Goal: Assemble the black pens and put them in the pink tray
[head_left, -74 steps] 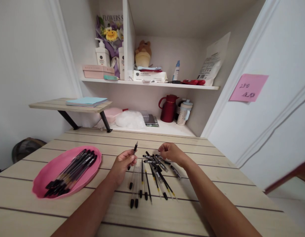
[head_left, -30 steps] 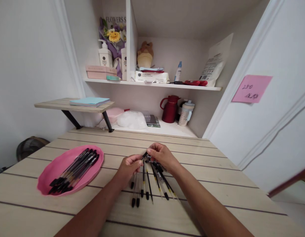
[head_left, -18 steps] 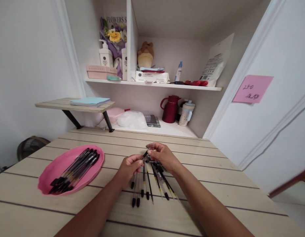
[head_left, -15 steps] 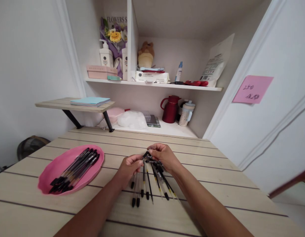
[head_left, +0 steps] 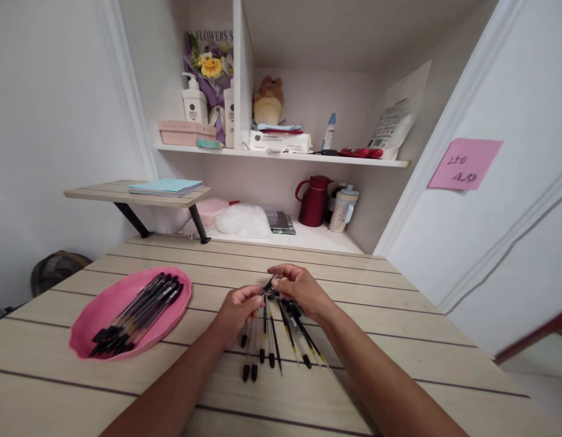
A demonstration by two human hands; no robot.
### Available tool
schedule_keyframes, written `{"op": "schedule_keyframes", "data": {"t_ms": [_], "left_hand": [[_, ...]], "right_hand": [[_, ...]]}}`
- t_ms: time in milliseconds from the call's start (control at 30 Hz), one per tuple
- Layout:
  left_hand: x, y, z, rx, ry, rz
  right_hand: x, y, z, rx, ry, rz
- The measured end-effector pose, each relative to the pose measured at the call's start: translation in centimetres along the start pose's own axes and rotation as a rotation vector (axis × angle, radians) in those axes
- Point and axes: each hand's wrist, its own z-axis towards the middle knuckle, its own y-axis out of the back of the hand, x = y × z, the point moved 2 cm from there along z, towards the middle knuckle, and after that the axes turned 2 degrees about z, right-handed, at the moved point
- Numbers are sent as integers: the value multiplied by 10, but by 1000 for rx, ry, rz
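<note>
Between my two hands, over the middle of the wood-slat desk, is a slim black pen part; most of it is covered by fingers. My left hand pinches its lower end, while the fingertips of my right hand close on the upper end. Beneath and in front of them lie several clear pen barrels with black ends and several ink refills with yellow bands, fanned toward me. More black caps or clips sit partly under my right hand.
To the left stands a pink oval tray with several black-capped pens in it. Behind is a small raised shelf bearing blue papers. A red jug, a tumbler and a white plastic bag stand in the cabinet at the back.
My right fingers have shifted very slightly at the upper end of the black pen part. My left hand, the loose pen pieces and the tray stay where they were.
</note>
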Motion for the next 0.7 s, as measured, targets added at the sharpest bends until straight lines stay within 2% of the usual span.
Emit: {"op": "schedule_keyframes", "data": {"t_ms": [167, 333, 467, 600, 700], "left_hand": [[0, 0, 0, 9, -1, 9], [0, 0, 0, -13, -3, 9], [-1, 0, 0, 14, -11, 30], [-2, 0, 0, -4, -1, 22], [-1, -1, 0, -27, 9, 34]], "right_hand": [[-1, 1, 1, -58, 27, -71], [-2, 2, 2, -11, -4, -6], [-1, 3, 0, -64, 13, -33], [0, 2, 0, -9, 15, -13], [-2, 2, 1, -56, 15, -22]]}}
